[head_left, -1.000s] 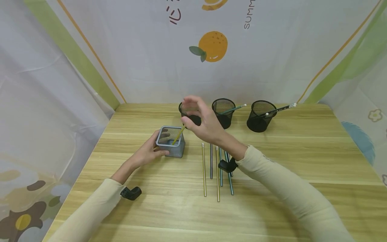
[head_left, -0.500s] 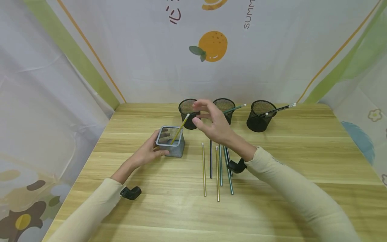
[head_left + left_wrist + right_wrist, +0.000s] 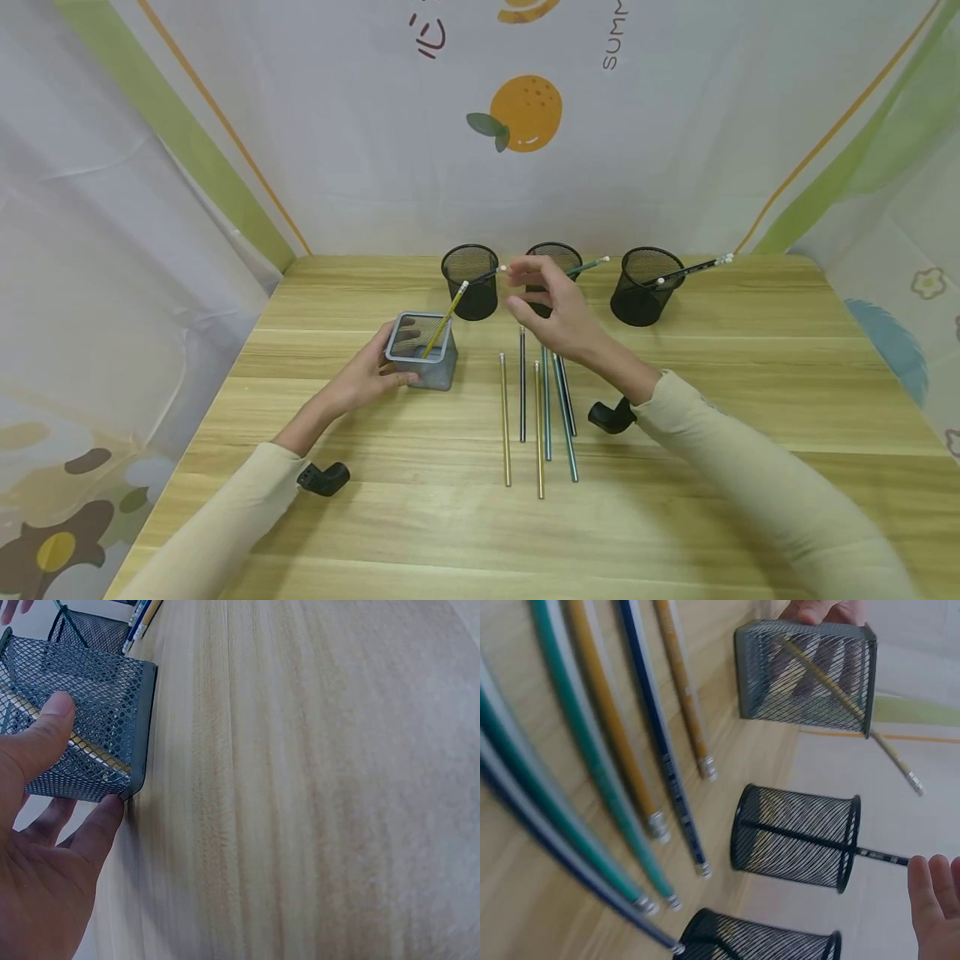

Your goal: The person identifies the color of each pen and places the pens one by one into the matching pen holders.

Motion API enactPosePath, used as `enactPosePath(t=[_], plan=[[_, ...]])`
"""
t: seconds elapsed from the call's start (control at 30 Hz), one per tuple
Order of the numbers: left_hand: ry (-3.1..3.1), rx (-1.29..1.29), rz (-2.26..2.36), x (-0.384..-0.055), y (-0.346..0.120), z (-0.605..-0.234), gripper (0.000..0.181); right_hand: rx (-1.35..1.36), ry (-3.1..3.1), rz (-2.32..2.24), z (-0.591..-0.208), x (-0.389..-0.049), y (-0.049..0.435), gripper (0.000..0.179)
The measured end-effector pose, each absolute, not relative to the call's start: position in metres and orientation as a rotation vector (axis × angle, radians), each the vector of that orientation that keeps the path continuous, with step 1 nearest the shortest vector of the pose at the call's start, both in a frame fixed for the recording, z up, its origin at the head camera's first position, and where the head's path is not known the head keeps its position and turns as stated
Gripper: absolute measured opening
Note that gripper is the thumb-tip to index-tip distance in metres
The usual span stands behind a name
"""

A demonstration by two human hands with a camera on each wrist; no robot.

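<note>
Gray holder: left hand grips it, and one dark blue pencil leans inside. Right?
Not quite: the pencil leaning in the gray holder is yellow, not dark blue, as the head view shows. The rest holds: it is the only one in there, and the left hand grips the holder.

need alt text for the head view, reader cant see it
A person's left hand holds a square grey mesh holder with a yellow pencil in it; the right hand hovers, loosely curved, near three round black mesh cups, each with at least one pencil. Six more pencils lie on the wooden table, nearer the viewer.
</note>
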State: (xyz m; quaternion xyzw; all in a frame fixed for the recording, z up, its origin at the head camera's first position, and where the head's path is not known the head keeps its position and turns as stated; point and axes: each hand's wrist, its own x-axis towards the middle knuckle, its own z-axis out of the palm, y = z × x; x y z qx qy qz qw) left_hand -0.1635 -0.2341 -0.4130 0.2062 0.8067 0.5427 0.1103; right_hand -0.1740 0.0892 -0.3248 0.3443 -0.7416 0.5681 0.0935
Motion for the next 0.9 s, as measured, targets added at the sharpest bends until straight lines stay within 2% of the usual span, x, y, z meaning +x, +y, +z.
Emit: enactPosePath(t=[0.33, 0.9], plan=[[2.374, 0.600, 1.587, -0.164, -0.234, -0.413, 0.086, 0.919, -2.297, 1.688, -0.369, -0.198, 0.117, 0.039], [2.364, 0.571, 1.587, -0.163, -0.232, -0.411, 0.086, 0.738, -2.494, 1.600, -0.390, -0.198, 0.154, 0.037]])
